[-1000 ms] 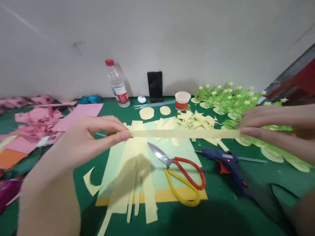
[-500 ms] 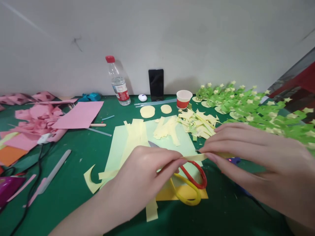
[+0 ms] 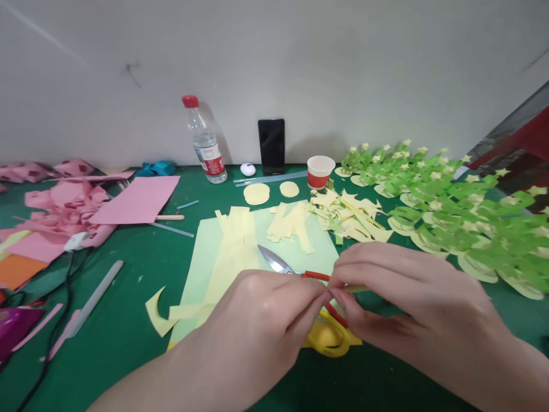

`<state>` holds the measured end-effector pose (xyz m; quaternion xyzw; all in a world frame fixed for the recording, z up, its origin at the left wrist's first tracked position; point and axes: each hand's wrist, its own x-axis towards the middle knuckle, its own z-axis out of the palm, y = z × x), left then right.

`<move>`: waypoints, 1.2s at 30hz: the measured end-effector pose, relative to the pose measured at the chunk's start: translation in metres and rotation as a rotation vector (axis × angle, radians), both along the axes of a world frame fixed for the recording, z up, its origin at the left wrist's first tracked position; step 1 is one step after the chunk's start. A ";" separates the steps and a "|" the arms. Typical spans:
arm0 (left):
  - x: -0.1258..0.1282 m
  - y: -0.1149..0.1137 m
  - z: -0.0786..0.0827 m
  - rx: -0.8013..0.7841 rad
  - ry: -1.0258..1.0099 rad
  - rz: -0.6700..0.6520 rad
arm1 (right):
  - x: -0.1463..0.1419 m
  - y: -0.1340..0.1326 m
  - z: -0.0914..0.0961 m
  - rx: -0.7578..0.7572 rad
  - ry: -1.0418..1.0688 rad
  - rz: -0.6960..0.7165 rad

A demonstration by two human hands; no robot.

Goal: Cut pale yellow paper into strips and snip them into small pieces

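My left hand (image 3: pixel 274 320) and my right hand (image 3: pixel 386 292) meet fingertip to fingertip, both closed in a pinch on a pale yellow paper strip (image 3: pixel 355 288). Only a short piece of it shows under my right fingers; the rest is hidden. Below the hands lie scissors (image 3: pixel 277 262) with red and yellow handles, partly covered, blades pointing away to the left. They rest on a light green paper sheet (image 3: pixel 199 252), where long yellow strips (image 3: pixel 235 240) are laid out. A further bunch of short strips (image 3: pixel 291 227) lies at the sheet's far right.
Yellow paper scraps (image 3: pixel 347 214) are heaped behind my right hand, near a paper cup (image 3: pixel 321 171). Green paper plants with stars (image 3: pixel 454 194) fill the right side. A water bottle (image 3: pixel 208 151) and a phone (image 3: pixel 271 146) stand by the wall. Pink paper (image 3: pixel 139 200) lies left.
My right hand has moved left until its fingertips meet my left hand's, hiding most of the strip that was stretched between them. The scissor blades are now uncovered.
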<state>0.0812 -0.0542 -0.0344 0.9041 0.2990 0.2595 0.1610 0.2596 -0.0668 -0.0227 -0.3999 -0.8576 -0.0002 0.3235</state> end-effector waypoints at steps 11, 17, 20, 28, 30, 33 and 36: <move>-0.013 0.000 0.021 -0.025 -0.060 0.068 | 0.018 -0.003 0.017 0.021 -0.039 -0.162; -0.013 -0.001 0.023 -0.021 -0.026 0.072 | 0.020 -0.003 0.018 0.003 -0.047 -0.143; -0.012 -0.001 0.024 -0.046 -0.027 0.086 | 0.017 -0.002 0.015 0.058 -0.037 -0.136; -0.008 0.002 0.015 -0.034 0.004 0.088 | 0.003 -0.004 0.007 0.072 -0.003 -0.092; -0.007 0.001 0.012 -0.017 0.036 0.067 | 0.000 -0.004 0.007 0.019 -0.011 -0.074; -0.004 0.000 0.010 0.021 0.043 0.013 | -0.003 -0.004 0.005 -0.043 0.013 -0.031; -0.001 -0.001 0.007 0.053 0.035 -0.010 | -0.004 -0.002 0.003 -0.078 0.029 0.014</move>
